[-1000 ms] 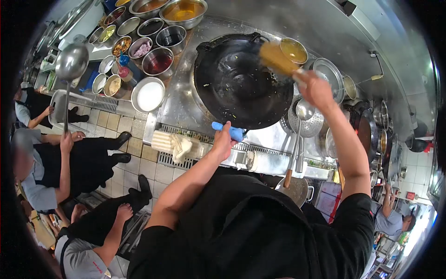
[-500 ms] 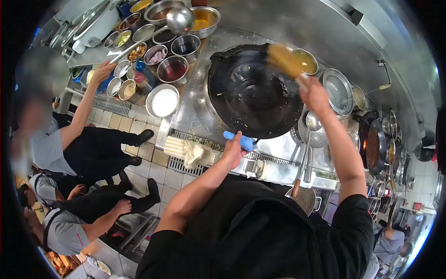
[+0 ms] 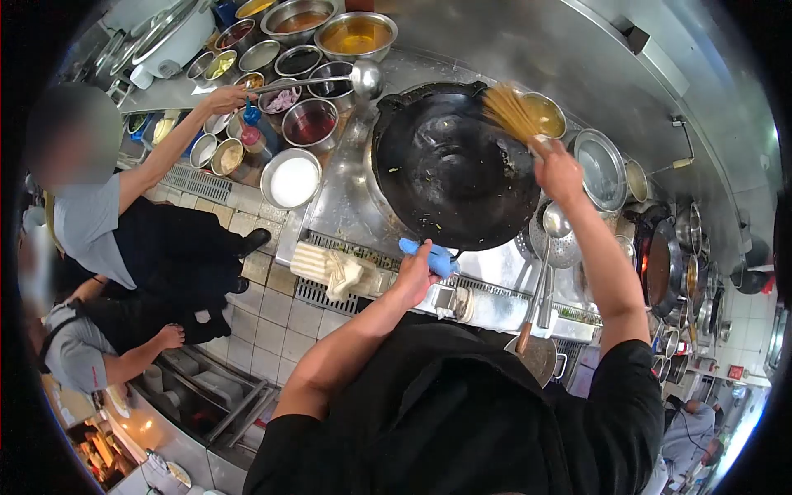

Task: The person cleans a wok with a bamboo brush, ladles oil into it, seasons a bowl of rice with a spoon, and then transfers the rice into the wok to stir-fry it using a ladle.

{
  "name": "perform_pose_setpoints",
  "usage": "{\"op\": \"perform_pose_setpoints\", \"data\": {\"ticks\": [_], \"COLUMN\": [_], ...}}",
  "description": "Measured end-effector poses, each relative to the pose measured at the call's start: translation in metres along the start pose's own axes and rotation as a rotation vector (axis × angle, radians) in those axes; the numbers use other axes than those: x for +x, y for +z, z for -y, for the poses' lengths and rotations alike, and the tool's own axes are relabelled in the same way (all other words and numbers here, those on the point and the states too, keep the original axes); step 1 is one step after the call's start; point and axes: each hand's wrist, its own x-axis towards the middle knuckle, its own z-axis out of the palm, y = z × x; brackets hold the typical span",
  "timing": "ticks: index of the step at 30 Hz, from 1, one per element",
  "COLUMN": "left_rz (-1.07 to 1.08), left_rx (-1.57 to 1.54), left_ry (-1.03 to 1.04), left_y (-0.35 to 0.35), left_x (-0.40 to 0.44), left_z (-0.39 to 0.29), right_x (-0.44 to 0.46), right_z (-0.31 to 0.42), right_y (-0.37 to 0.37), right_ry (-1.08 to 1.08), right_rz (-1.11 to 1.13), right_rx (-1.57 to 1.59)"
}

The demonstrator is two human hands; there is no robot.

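Note:
A large black wok (image 3: pixel 454 177) sits over the stove with a few food scraps stuck to its inner wall. My left hand (image 3: pixel 415 278) is closed around a folded blue cloth (image 3: pixel 437 257) at the wok's near edge; the cloth hides what lies under it. In my right hand (image 3: pixel 561 172) is a bamboo wok brush (image 3: pixel 510 112), gripped by its bound end. Its bristles fan out over the wok's far right rim, beside a metal bowl (image 3: pixel 544 115). Below my right forearm, a ladle (image 3: pixel 556 221) rests across a perforated strainer (image 3: pixel 563 246).
At the left, a co-worker's hand (image 3: pixel 227 99) holds another ladle (image 3: pixel 365 80) over several seasoning bowls. A bowl of white granules (image 3: pixel 293 180) stands left of the wok. Folded towels (image 3: pixel 330 268) lie on the front ledge. Another wok (image 3: pixel 662 268) sits at right.
The brush, blurred before, now shows sharply at nearly the same rim spot, slightly right. My left hand has barely moved. The co-worker's ladle has swung down and right, toward the wok.

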Motion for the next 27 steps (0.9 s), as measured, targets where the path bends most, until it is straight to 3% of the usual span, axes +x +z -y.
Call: {"op": "perform_pose_setpoints", "data": {"ticks": [3,6,8,9,11,14,15,19,20,22,24,25,26,27], "left_rz": [0.020,0.002,0.024,0.027,0.061,0.030,0.117,0.060,0.062,0.087,0.097,0.110,0.111,0.090], "left_rx": [-0.029,-0.011,-0.005,-0.011,-0.015,-0.080,-0.080,-0.064,-0.067,-0.075,-0.071,-0.066,-0.072,-0.085], "left_ry": [-0.012,-0.012,0.000,-0.003,-0.029,-0.033,-0.043,-0.051,-0.049,-0.061,-0.074,-0.073,-0.072,-0.074], "left_y": [-0.002,0.005,0.004,0.003,-0.003,-0.004,-0.012,-0.011,-0.010,-0.012,-0.014,-0.013,-0.011,-0.008], "left_x": [0.003,-0.002,-0.002,0.001,0.005,0.004,0.009,0.005,0.004,0.002,0.002,0.004,0.002,-0.004], "left_z": [0.002,-0.003,-0.002,-0.001,0.002,0.004,0.008,0.003,0.001,0.001,0.004,0.004,0.001,-0.001], "right_x": [-0.001,0.007,0.023,0.019,0.018,0.012,0.009,-0.015,-0.030,-0.054,-0.069,-0.066,-0.055,-0.042], "right_z": [0.048,0.068,0.044,0.043,0.006,0.022,0.030,0.084,0.102,0.120,0.120,0.108,0.072,0.060], "right_y": [0.019,0.072,0.095,0.049,0.040,-0.003,-0.008,0.008,0.010,0.035,0.055,0.048,0.086,0.057], "right_ry": [-0.086,-0.212,0.036,0.059,0.081,0.122,0.106,-0.087,-0.066,-0.265,-0.272,-0.243,-0.216,-0.084], "right_rz": [-0.069,0.085,0.313,0.280,0.164,0.038,-0.025,-0.137,-0.047,0.001,0.100,0.204,0.169,0.292], "right_rx": [0.234,0.295,0.035,0.036,-0.005,-0.009,0.104,0.624,0.692,0.753,0.662,0.373,0.199,0.053]}}
